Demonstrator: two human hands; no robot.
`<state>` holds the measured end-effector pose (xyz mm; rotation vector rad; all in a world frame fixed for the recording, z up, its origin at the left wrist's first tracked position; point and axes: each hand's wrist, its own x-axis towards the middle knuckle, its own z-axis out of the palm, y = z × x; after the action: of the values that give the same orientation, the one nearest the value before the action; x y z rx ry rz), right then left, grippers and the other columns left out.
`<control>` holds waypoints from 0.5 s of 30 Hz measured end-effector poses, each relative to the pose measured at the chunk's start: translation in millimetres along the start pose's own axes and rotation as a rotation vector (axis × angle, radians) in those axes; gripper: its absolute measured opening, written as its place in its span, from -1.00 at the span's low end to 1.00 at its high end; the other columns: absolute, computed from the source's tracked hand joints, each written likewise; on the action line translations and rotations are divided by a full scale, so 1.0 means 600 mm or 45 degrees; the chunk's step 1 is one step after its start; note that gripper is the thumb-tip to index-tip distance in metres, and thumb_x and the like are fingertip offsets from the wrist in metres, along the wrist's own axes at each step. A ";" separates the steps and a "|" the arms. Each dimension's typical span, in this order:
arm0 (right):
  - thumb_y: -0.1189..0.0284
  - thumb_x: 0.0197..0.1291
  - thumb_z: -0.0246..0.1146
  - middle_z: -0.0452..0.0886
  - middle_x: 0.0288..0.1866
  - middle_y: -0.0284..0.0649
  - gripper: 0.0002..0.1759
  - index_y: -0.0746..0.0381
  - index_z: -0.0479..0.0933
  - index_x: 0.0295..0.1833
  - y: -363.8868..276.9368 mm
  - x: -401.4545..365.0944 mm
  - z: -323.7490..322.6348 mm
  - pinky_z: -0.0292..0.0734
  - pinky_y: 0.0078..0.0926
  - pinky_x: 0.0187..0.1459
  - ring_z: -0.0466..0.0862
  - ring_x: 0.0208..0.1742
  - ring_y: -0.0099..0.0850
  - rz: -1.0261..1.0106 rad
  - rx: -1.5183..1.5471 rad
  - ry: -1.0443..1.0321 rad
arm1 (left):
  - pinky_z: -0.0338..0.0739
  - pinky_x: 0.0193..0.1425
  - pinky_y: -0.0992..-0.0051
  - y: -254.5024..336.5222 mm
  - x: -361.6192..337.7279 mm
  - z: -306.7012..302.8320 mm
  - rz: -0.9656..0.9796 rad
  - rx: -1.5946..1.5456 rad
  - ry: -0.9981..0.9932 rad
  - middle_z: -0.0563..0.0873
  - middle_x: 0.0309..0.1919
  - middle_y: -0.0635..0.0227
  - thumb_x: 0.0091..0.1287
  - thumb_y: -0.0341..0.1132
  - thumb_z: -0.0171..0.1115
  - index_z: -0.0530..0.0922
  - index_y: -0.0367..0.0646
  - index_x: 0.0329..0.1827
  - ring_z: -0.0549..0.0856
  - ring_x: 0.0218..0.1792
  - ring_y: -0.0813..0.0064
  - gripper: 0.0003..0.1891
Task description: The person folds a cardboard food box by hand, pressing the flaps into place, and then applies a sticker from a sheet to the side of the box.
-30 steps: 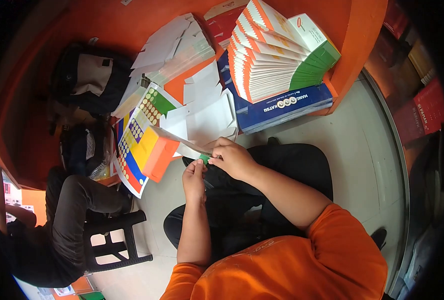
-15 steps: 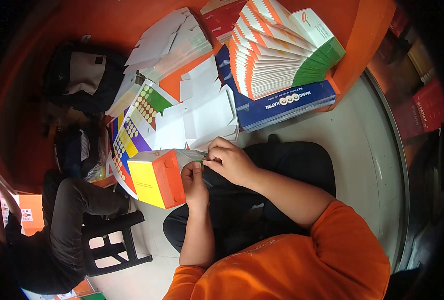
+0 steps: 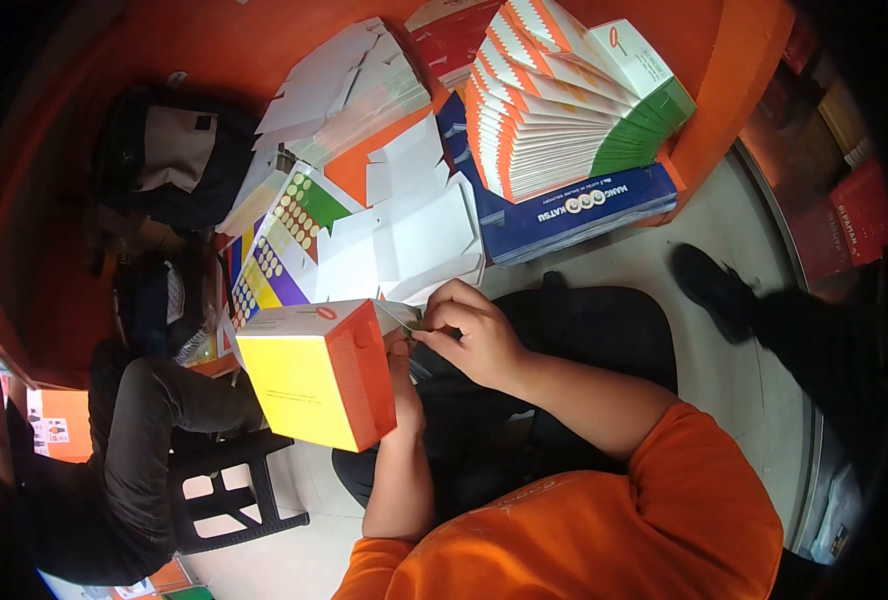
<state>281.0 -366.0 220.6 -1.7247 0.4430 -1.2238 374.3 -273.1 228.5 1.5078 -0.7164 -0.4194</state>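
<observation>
A folded cardboard box (image 3: 309, 385) with a yellow face, an orange-red side and a white side is held up over my lap, tilted. My left hand (image 3: 406, 392) is closed on its right end, with the fingers partly hidden behind the orange-red side. My right hand (image 3: 476, 338) pinches a small green part at the box's far end, close to my left thumb. What exactly lies between those fingertips is partly covered. White unfolded carton blanks (image 3: 394, 245) lie just beyond the box.
A fanned stack of flat cartons (image 3: 554, 120) rests on a blue box stack (image 3: 584, 215) at the back right. A dark bag (image 3: 174, 160) sits at the left. A seated person's leg (image 3: 159, 400) and a black stool (image 3: 229, 500) are at left; another person's shoe (image 3: 709, 290) is on the floor at right.
The box has turned and tilted, so its yellow face shows larger and lower. Both hands stay at its far end. A person's leg and shoe have come into view at right.
</observation>
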 end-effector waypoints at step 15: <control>0.58 -0.15 0.30 0.47 -0.31 -0.32 -0.84 0.24 0.47 -0.39 -0.013 0.002 -0.010 0.41 -0.44 -0.27 0.51 -0.31 -0.33 -0.188 -0.155 -0.100 | 0.40 0.06 0.52 -0.008 0.007 0.006 -0.132 -0.415 -0.128 0.56 -0.11 0.24 0.22 -0.58 0.10 0.42 -0.32 -0.01 0.55 -0.08 0.49 -0.74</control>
<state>274.8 -365.8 228.1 -1.9308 0.3546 -1.2495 376.1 -278.9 224.3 1.2253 -0.6158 -0.6613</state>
